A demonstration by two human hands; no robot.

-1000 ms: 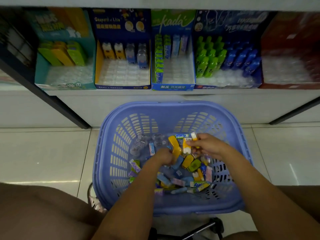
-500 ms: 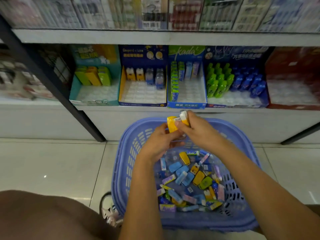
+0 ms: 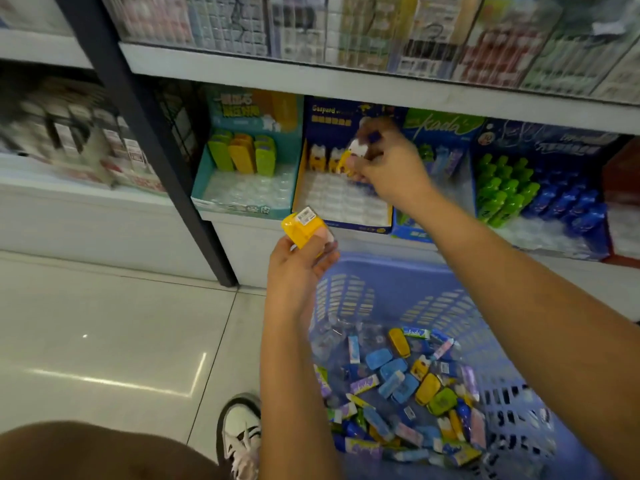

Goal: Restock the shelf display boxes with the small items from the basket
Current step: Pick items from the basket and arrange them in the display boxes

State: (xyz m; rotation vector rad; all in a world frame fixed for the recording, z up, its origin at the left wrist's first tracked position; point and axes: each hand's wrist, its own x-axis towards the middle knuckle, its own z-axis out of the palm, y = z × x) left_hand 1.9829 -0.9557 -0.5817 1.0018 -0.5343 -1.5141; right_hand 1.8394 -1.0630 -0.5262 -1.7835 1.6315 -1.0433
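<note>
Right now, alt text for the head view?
A person's right hand pinches a small yellow-and-white item over the dark blue cardboard display box. The left hand holds a yellow plastic case by a lilac slotted plastic basket of mixed small items.

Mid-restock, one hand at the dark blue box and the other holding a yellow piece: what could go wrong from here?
1. The right hand holds a white-and-yellow item close beside the standing pieces in the dark blue display box; a nudge could topple them.
2. The left hand pinches a yellow item by its lower end, seemingly left of the basket rim; a slip might send it to the floor.
</note>
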